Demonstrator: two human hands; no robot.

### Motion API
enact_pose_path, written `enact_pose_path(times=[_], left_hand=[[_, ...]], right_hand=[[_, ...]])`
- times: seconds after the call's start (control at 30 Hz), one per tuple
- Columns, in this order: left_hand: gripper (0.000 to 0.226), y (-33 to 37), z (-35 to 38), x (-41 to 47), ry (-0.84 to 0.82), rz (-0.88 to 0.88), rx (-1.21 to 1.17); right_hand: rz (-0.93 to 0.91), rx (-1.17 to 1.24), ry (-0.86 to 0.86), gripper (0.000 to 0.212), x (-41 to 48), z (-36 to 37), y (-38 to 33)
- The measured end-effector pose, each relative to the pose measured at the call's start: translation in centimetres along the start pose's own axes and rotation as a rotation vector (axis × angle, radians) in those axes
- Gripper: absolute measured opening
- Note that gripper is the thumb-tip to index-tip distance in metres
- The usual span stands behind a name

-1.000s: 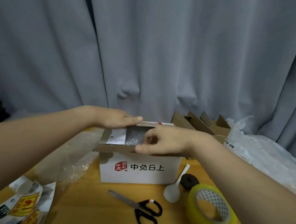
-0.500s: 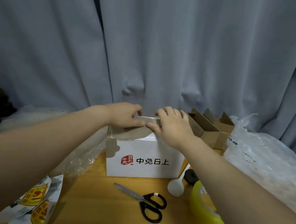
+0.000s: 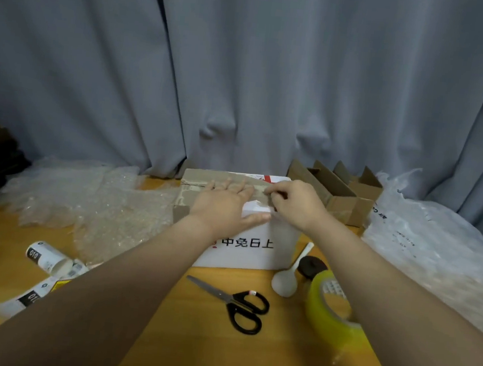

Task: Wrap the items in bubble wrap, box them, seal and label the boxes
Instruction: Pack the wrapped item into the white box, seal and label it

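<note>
White box point(image 3: 245, 248) sits mid-table, dead ahead at 12 o'clock, flaps folded down. Left hand point(image 3: 227, 199) lies flat on top with its fingers straight, pressing the flaps shut. Right hand point(image 3: 294, 205) is just beside it at 3 o'clock, fingers curled, pinching the flap edge at the seam. Looks like light corrugated card, stiffish, but the flaps will probably spring up, so I'd press right by the seam, not the corners. Tape roll point(image 3: 331, 312) sits at 4 o'clock of the box, scissors point(image 3: 240, 303) at 6.
</note>
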State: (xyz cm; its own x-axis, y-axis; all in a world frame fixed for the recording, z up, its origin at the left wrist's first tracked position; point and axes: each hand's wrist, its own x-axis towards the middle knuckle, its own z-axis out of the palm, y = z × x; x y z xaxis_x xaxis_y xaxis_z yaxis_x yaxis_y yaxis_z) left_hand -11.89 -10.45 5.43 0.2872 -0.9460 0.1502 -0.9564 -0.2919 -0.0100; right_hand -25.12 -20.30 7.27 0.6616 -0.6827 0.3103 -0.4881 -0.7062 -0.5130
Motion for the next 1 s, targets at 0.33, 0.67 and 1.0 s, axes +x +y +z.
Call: enact_pose_path(times=[0.33,0.67,1.0], left_hand=[[0.084,1.8,-0.7,-0.8,0.031,-0.075,0.045],[0.054,2.4,-5.3,-4.2,0.195,0.11,-0.32],[0.034,3.0,-10.0,-5.9,0.018,0.036,-1.407]], right_hand=[[0.305,-0.456,-0.35,0.042,-8.7,-1.7,4.4],[0.321,-0.244,-0.434,0.065,-10.5,-6.3,1.6],[-0.095,0.2,-0.161,0.07,-7.7,-11.3,-6.9]])
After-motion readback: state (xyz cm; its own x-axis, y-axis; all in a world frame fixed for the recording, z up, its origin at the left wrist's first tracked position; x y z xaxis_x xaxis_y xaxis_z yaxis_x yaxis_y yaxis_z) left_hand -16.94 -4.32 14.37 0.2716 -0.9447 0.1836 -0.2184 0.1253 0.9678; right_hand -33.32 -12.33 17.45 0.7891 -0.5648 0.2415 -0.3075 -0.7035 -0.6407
